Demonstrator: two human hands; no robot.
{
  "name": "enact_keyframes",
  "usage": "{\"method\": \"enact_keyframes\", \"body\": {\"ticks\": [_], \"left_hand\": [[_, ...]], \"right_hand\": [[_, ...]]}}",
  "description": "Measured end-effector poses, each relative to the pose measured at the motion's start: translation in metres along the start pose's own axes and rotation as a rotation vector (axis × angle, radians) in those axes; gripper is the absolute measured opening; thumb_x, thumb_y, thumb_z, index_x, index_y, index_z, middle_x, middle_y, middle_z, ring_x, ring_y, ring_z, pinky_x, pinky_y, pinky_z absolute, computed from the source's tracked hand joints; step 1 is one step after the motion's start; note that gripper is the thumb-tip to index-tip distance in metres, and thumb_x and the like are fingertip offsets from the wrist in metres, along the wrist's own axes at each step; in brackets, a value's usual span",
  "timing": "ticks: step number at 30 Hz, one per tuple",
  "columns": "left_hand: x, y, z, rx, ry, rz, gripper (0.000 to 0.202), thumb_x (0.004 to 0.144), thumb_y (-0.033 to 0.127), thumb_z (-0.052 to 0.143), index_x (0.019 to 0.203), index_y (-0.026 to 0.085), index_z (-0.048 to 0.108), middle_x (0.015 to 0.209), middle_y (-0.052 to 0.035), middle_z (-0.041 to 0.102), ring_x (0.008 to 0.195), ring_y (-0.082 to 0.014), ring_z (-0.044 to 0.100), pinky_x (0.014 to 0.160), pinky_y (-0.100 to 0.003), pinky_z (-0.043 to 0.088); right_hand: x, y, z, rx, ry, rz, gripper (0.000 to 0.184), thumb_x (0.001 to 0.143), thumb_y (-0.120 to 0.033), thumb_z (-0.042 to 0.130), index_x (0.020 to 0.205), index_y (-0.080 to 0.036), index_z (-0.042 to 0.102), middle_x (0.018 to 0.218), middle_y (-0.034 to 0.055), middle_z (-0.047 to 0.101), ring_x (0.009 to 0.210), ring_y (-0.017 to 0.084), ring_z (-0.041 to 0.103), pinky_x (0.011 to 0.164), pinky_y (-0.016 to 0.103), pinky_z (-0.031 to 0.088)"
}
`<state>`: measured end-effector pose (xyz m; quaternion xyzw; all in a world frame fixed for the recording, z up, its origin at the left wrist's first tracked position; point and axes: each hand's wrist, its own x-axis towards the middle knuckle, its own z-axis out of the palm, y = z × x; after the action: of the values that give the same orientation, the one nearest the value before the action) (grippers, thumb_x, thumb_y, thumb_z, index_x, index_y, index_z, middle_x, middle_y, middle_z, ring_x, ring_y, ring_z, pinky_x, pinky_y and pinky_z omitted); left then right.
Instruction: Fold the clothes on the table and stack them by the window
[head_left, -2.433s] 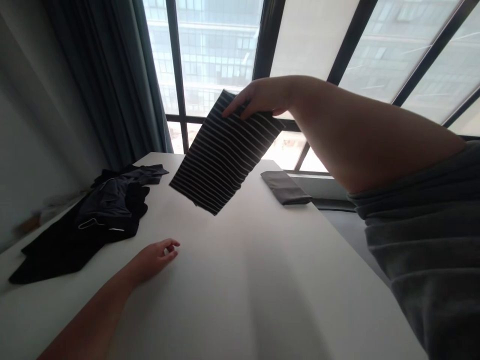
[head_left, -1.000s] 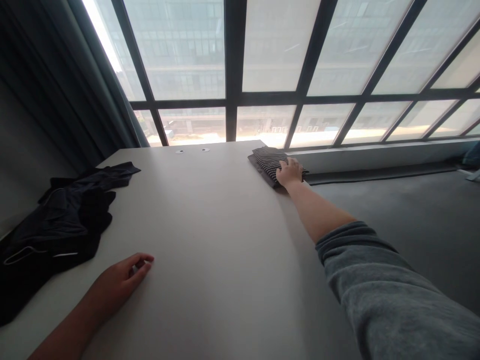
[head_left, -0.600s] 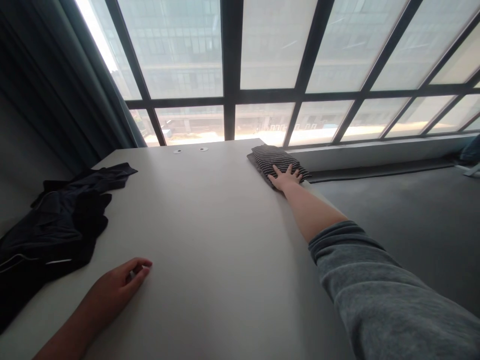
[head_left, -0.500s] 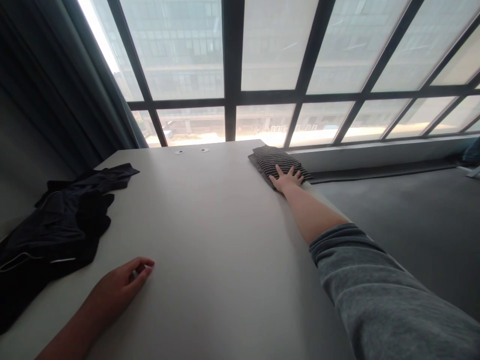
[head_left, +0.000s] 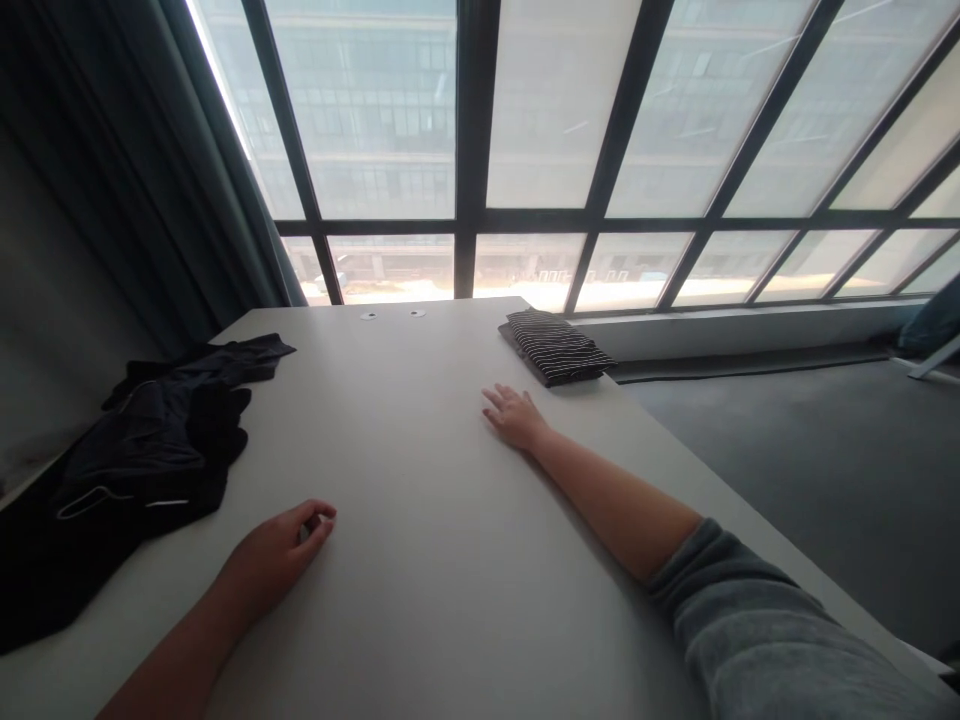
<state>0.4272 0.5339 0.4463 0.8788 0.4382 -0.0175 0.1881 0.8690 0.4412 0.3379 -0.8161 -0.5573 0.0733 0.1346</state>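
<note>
Our right hand [head_left: 514,416], fingers spread, empty, near folded striped cloth [head_left: 561,345] on table [head_left: 405,430], far right. Our left hand [head_left: 279,550]: fingers loosely curled, seemingly empty. Placing looks done; taking rumpled dark clothes [head_left: 146,435] would call for leftward reach.

Left hand [head_left: 274,555] at eight o'clock, fingers [head_left: 318,507] loosely curled! Right forearm [head_left: 611,490] angles in from four, right hand [head_left: 516,417] near dial-centre, palm down, fingers pointing toward ten!
</note>
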Motion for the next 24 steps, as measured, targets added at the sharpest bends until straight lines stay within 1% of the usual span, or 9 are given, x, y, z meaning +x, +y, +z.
{"method": "enact_keyframes", "body": {"ticks": [2,4,7,10,15,18,20,22,24], "left_hand": [[-0.001,0.001,0.0,0.018,-0.002,0.018,0.046,0.092,0.055,0.042,0.112,0.027,0.072,0.091,-0.0014,0.075,0.078,-0.0219,0.069,0.073,-0.031,0.046],[-0.001,0.001,0.0,0.03,-0.004,0.029,0.043,0.094,0.052,0.042,0.113,0.027,0.071,0.093,-0.0015,0.075,0.08,-0.0218,0.069,0.074,-0.031,0.045],[-0.001,-0.001,0.002,0.034,0.01,0.046,0.038,0.096,0.047,0.044,0.113,0.026,0.071,0.094,-0.0019,0.076,0.083,-0.0214,0.069,0.074,-0.031,0.044],[-0.002,-0.003,0.005,0.03,0.04,0.062,0.034,0.097,0.042,0.048,0.114,0.026,0.072,0.097,-0.0028,0.077,0.087,-0.0215,0.07,0.077,-0.031,0.045],[-0.005,-0.008,0.002,0.076,0.153,0.113,0.027,0.097,0.033,0.055,0.11,0.024,0.077,0.105,-0.0056,0.079,0.095,-0.0218,0.072,0.083,-0.03,0.05],[-0.003,-0.023,-0.01,0.126,0.264,0.05,0.028,0.098,0.033,0.056,0.115,0.023,0.077,0.118,-0.0087,0.076,0.108,-0.0245,0.069,0.094,-0.033,0.051],[-0.003,-0.039,-0.023,0.163,0.37,-0.025,0.033,0.098,0.029,0.056,0.122,0.019,0.075,0.132,-0.0145,0.069,0.123,-0.03,0.063,0.106,-0.039,0.048],[-0.003,-0.059,-0.037,0.198,0.501,-0.12,0.039,0.098,0.027,0.054,0.131,0.015,0.072,0.145,-0.0193,0.059,0.137,-0.036,0.053,0.115,-0.047,0.042],[-0.003,-0.082,-0.049,0.231,0.631,-0.242,0.045,0.099,0.03,0.054,0.138,0.017,0.068,0.156,-0.0204,0.049,0.144,-0.0393,0.044,0.116,-0.052,0.04]], "right_hand": [[-0.019,-0.024,0.002,0.022,-0.07,-0.097,0.064,0.11,-0.055,0.036,0.166,-0.026,0.041,0.175,0.0154,0.028,0.161,0.034,0.026,0.129,0.057,0.016],[-0.036,-0.04,0.0,0.026,-0.105,-0.118,0.066,0.109,-0.055,0.037,0.166,-0.023,0.042,0.176,0.017,0.027,0.161,0.037,0.025,0.129,0.056,0.016],[-0.06,-0.056,-0.005,0.023,-0.113,-0.087,0.069,0.108,-0.054,0.037,0.168,-0.02,0.039,0.176,0.0187,0.025,0.162,0.037,0.023,0.13,0.054,0.015],[-0.082,-0.074,-0.006,0.011,-0.128,-0.046,0.069,0.108,-0.053,0.037,0.168,-0.019,0.038,0.177,0.018,0.023,0.163,0.037,0.021,0.13,0.054,0.014],[-0.121,-0.123,0.002,-0.018,-0.137,0.022,0.069,0.107,-0.049,0.038,0.169,-0.017,0.036,0.176,0.0215,0.021,0.163,0.041,0.02,0.129,0.061,0.015],[-0.153,-0.155,0.007,0.007,-0.16,-0.019,0.07,0.107,-0.049,0.039,0.169,-0.018,0.037,0.176,0.0219,0.02,0.163,0.043,0.017,0.129,0.062,0.014],[-0.175,-0.169,0.009,0.044,-0.177,-0.087,0.069,0.106,-0.05,0.041,0.168,-0.02,0.038,0.176,0.0205,0.019,0.164,0.044,0.015,0.13,0.062,0.012],[-0.192,-0.174,0.008,0.079,-0.191,-0.158,0.069,0.104,-0.05,0.045,0.168,-0.023,0.041,0.177,0.0177,0.02,0.164,0.043,0.014,0.13,0.062,0.012],[-0.201,-0.172,0.005,0.109,-0.209,-0.209,0.069,0.102,-0.052,0.048,0.166,-0.026,0.043,0.177,0.0147,0.021,0.164,0.041,0.016,0.131,0.061,0.013]]}}
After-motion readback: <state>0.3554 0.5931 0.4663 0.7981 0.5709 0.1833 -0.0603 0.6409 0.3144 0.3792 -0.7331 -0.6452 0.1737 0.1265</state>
